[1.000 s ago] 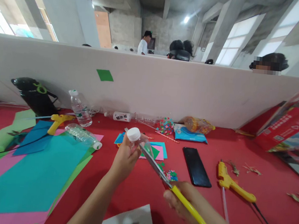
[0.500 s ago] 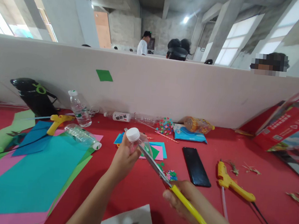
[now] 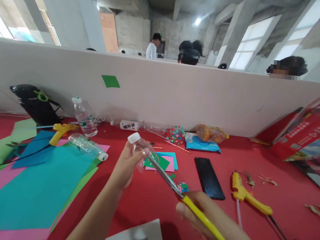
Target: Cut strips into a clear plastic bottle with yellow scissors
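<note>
My left hand (image 3: 125, 166) is closed round a small clear plastic bottle (image 3: 142, 152) with a white cap, held above the red table and tilted to the left. My right hand (image 3: 200, 216) grips yellow-handled scissors (image 3: 186, 204). Their metal blades reach up and left to the bottle's side, just below my left fingers. Small bits of coloured paper (image 3: 181, 185) lie on the table under the blades.
Large teal, pink and green paper sheets (image 3: 33, 183) cover the left. Other bottles (image 3: 84, 116), two yellow glue guns (image 3: 247, 196), a black phone (image 3: 210, 172), a blue wipes pack (image 3: 201, 143) and a red box (image 3: 307, 138) lie around. A white partition (image 3: 163, 90) backs the table; people sit beyond it.
The bottle has tipped over to the left in my left hand, its cap now pointing up-left. The scissors stay against its side and have shifted slightly with it.
</note>
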